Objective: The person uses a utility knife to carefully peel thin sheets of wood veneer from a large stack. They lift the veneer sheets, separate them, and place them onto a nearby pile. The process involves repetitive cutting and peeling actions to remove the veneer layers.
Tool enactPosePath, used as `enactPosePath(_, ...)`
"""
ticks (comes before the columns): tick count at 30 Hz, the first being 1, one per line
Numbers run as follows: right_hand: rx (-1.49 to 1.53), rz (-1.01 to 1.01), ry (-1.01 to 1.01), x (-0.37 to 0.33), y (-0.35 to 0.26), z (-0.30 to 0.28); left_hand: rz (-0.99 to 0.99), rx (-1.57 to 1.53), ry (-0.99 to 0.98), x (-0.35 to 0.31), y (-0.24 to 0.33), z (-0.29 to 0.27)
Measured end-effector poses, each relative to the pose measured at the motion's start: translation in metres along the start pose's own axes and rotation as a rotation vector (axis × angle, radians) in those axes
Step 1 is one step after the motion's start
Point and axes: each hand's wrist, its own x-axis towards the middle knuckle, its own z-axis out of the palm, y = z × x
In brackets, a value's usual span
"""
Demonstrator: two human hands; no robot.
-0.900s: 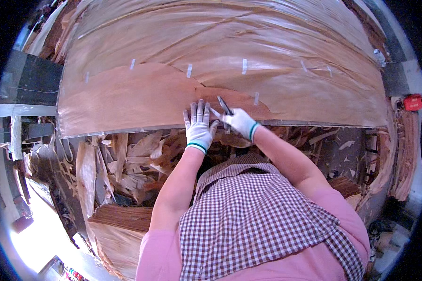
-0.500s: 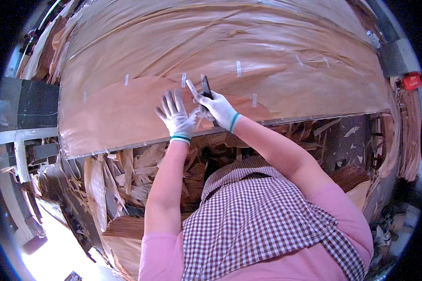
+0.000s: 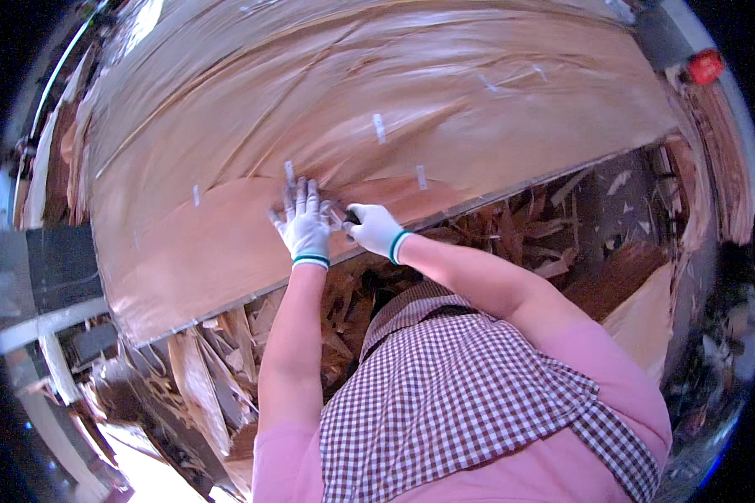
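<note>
A broad brown wood veneer sheet (image 3: pixel 201 251) lies before me, wrinkled toward its far side. My left hand (image 3: pixel 305 226), in a white glove, lies flat on it with fingers spread, just below a short pale tape strip (image 3: pixel 290 171). To its right my gloved right hand (image 3: pixel 376 228) is closed around a black-handled cutter (image 3: pixel 351 217), whose end points toward my left hand. Most of the cutter is hidden in the fist. Near the hands, a redder veneer patch (image 3: pixel 386 194) with a curved edge shows, and another tape strip (image 3: pixel 421 177) sits on its edge.
Torn veneer scraps (image 3: pixel 512 239) are heaped below the sheet's near edge, close to my body. Veneer stacks (image 3: pixel 721 159) stand at the right, beside a red object (image 3: pixel 705 66). A dark block with a pale bar (image 3: pixel 50 325) is at the left.
My view has turned, so the sheet appears tilted. My left hand has come down flat on the sheet. The right hand has lowered, and the raised cutter now points toward the left hand.
</note>
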Motion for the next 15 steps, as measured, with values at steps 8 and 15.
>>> enactPosePath(8, 0.764, 0.436, 0.224, -0.006, 0.000, -0.058, -0.149, -0.253, -0.060, 0.005, 0.025, -0.033)
enactPosePath(15, 0.112, 0.294, 0.212, 0.011, 0.018, -0.057, 0.450, -0.086, -0.160, 0.013, 0.068, -0.032)
